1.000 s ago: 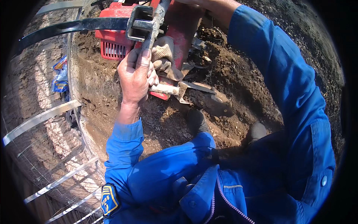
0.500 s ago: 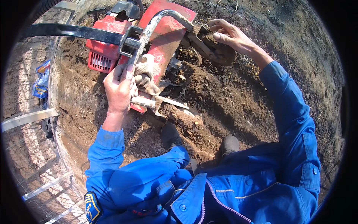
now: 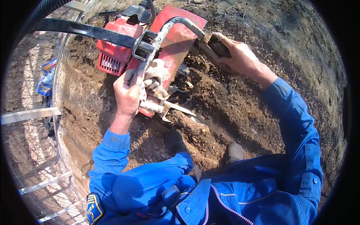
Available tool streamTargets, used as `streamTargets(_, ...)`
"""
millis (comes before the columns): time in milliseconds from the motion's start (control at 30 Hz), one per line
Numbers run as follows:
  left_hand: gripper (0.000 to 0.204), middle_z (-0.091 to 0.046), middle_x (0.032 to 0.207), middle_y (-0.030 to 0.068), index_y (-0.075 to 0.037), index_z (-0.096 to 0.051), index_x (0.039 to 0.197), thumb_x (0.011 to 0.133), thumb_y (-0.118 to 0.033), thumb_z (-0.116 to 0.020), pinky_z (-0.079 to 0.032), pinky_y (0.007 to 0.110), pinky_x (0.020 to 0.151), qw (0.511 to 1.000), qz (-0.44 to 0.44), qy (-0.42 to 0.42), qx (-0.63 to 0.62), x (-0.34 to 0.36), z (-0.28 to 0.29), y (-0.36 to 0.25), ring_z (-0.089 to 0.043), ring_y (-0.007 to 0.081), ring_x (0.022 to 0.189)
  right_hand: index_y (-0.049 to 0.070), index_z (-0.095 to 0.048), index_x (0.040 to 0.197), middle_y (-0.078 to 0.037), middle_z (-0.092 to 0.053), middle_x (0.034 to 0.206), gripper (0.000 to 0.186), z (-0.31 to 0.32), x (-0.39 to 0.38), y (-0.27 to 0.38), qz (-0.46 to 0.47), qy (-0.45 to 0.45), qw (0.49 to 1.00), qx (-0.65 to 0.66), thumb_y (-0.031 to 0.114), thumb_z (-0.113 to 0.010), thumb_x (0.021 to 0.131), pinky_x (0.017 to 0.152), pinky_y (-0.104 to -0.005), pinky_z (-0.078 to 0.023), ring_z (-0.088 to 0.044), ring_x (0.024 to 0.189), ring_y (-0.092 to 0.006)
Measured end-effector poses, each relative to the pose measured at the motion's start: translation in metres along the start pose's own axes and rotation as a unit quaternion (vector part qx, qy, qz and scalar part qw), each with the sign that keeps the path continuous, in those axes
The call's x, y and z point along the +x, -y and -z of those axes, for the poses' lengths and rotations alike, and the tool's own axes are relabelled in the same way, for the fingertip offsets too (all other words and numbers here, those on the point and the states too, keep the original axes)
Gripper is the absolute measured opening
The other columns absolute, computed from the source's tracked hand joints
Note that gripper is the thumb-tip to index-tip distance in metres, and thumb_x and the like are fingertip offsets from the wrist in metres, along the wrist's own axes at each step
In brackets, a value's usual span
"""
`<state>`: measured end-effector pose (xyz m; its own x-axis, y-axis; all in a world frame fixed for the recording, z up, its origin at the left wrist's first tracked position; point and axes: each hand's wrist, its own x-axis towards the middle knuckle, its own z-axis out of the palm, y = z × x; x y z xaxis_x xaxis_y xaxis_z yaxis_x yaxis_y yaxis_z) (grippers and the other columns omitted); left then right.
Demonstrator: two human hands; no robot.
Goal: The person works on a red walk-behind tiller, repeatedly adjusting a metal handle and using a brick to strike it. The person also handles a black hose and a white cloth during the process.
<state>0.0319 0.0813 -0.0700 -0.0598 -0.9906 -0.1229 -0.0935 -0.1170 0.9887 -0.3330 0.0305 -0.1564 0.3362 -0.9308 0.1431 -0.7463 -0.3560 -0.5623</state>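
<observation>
A red engine-driven machine [image 3: 119, 37], which looks like a small tiller, lies on the soil ahead of me. Across its red guard [image 3: 178, 37] runs a bent, paint-worn metal tube [image 3: 173, 22]. My left hand [image 3: 126, 92] is closed around the tube's lower stretch. Against those fingers hangs a dirty knitted work glove [image 3: 155, 75]. At the tube's far right end sits a muddy metal bracket [image 3: 207, 47], and my right hand [image 3: 242, 60] grips it with the thumb on the near side. The lower fingers of that hand are hidden.
A black bar [image 3: 86, 33] with a square clamp [image 3: 144, 45] reaches over the engine from the left. Loose brown soil [image 3: 240, 101] surrounds my shoes. Metal rails [image 3: 30, 115] stand along the left, near a blue plastic packet [image 3: 47, 78]. A dark earthen slope rises on the right.
My right hand has come down onto the muddy bracket and closed on it; before, it hovered just right of it. The bracket has tilted upward. The machine sits slightly further right in view.
</observation>
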Motion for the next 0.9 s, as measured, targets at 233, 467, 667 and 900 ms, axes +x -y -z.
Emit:
streamTargets(233, 0.022, -0.054, 0.065, -0.0019, 0.001, -0.064, 0.101, 0.103, -0.021, -0.067, -0.039, 0.024, 0.042, 1.0, -0.002, 0.012, -0.009, 0.001, 0.002, 0.002, -0.045, 0.0035, 0.047, 0.01, -0.042, 0.154, -0.023, -0.069, 0.119, 0.082, 0.007, 0.001, 0.005, 0.007, -0.011, 0.999, -0.046, 0.021, -0.079, 0.082, 0.091, -0.0456, -0.058, -0.07, 0.106, -0.0391)
streamTargets(467, 0.025, -0.052, 0.066, -0.0022, 0.0, -0.063, 0.105, 0.103, -0.024, -0.067, -0.039, 0.024, 0.043, 0.999, 0.016, 0.031, -0.023, 0.001, 0.007, -0.003, -0.045, 0.004, 0.048, 0.006, -0.043, 0.152, -0.024, -0.071, 0.111, 0.08, 0.005, 0.004, 0.008, 0.014, -0.029, 0.997, -0.064, 0.019, -0.079, 0.082, 0.09, -0.0462, -0.058, -0.07, 0.103, -0.0392)
streamTargets(667, 0.021, -0.04, 0.064, -0.0047, -0.005, -0.057, 0.122, 0.108, -0.021, -0.057, -0.036, 0.024, 0.041, 0.998, 0.011, 0.034, 0.055, 0.0, -0.002, -0.012, -0.036, 0.005, 0.046, 0.005, -0.045, 0.148, -0.024, -0.071, 0.104, 0.071, 0.002, 0.006, 0.008, -0.013, -0.014, 0.999, -0.037, 0.024, -0.077, 0.088, 0.085, -0.0491, -0.059, -0.071, 0.098, -0.0403)
streamTargets(900, 0.038, -0.046, 0.066, -0.0028, -0.006, -0.048, 0.135, 0.104, -0.021, -0.065, -0.039, 0.024, 0.042, 0.999, 0.009, 0.045, 0.012, -0.001, 0.001, -0.014, -0.042, 0.0053, 0.048, 0.003, -0.046, 0.147, -0.026, -0.069, 0.111, 0.075, -0.009, 0.012, 0.006, -0.04, 0.002, 0.999, -0.003, 0.02, -0.08, 0.083, 0.086, -0.0485, -0.058, -0.07, 0.1, -0.0435)
